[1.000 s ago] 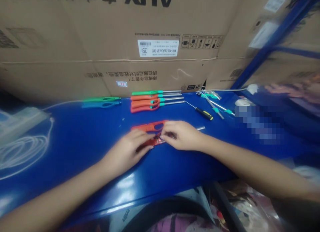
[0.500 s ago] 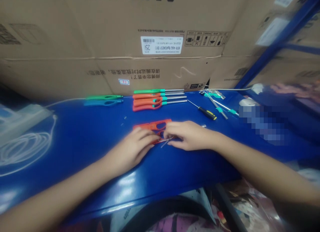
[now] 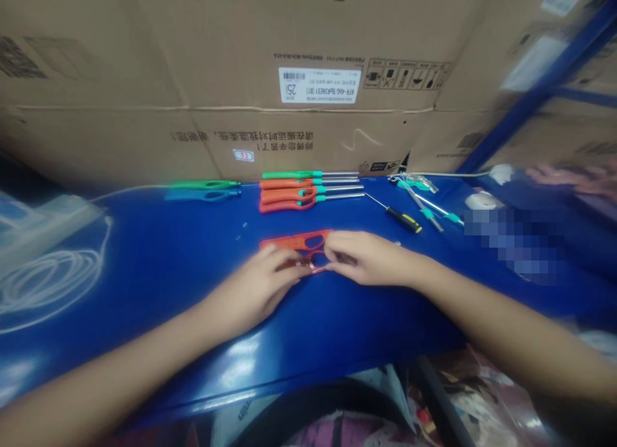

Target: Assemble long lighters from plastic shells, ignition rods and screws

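Observation:
My left hand (image 3: pixel 260 283) grips a red lighter casing half (image 3: pixel 318 265) low over the blue table, fingers closed around its handle end. At that casing's front end, my right hand (image 3: pixel 373 259) has its fingertips pinched together. What lies between the right fingertips is too small and blurred to name. Just behind, a second red casing half (image 3: pixel 284 242) with an oval trigger opening lies on the table. Farther back rest several long-nosed lighters (image 3: pixel 286 195) in orange and green, their metal tubes pointing right.
A black-and-yellow screwdriver (image 3: pixel 405 220) lies right of the lighters, near loose metal tubes with teal parts (image 3: pixel 427 209). Green and blue casings (image 3: pixel 205 190) lie back left. Coiled white cable (image 3: pixel 53 283) sits at the left. A large cardboard box (image 3: pixel 216 80) stands behind the blue table (image 3: pixel 193 370).
The thin strands seen sticking out below my right fingertips no longer show. My left fingertips have shifted right along the casing, closer to the right hand. The view has shifted slightly.

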Demonstrator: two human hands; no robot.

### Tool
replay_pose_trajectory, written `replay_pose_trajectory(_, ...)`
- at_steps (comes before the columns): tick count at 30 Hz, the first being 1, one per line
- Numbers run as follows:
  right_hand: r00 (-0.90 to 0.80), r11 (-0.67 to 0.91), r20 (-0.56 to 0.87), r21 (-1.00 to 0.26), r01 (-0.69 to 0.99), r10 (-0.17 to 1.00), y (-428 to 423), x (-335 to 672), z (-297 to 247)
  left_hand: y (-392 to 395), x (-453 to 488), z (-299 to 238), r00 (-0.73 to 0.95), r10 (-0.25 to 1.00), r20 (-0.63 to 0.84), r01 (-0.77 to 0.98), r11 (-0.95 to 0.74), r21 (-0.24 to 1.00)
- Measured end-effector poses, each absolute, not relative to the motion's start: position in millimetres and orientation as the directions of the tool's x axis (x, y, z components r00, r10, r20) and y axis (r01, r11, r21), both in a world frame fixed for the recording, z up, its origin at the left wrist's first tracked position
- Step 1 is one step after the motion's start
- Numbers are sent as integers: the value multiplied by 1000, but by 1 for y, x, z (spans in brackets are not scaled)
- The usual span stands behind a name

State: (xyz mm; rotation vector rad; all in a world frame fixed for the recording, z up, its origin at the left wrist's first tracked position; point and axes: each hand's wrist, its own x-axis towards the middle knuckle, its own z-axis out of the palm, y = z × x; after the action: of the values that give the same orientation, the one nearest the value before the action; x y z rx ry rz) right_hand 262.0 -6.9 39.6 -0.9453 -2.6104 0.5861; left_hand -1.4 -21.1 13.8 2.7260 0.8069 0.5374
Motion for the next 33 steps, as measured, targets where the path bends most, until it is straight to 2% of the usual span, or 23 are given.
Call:
replay_pose_trajectory(7,-742,700,139,-480,529,656,-5,261,36,-21,-2,13,775,572,270,472,-807,355)
replay_pose_trajectory(13,-718,653,159,-580,488,678,-4,261,37,-22,-2,14,772,580,260,479,-800,361)
replay_pose_trajectory(17,-670,599,145,-609,519,728,-4,260,36,-22,-2,13,777,573,258,476,-805,354)
replay_pose_trajectory(20,-663,582,119,-607,541,740,-4,260,38,-22,-2,12,777,569,269,474,-810,346)
replay_pose_trajectory(26,-736,647,126,-590,483,665,-4,265,45,-22,-2,13,778,574,255,483,-806,342)
replay_pose_trajectory(33,-769,706,125,-507,494,627,-10,263,50,-23,-2,13,773,571,275,477,-810,340)
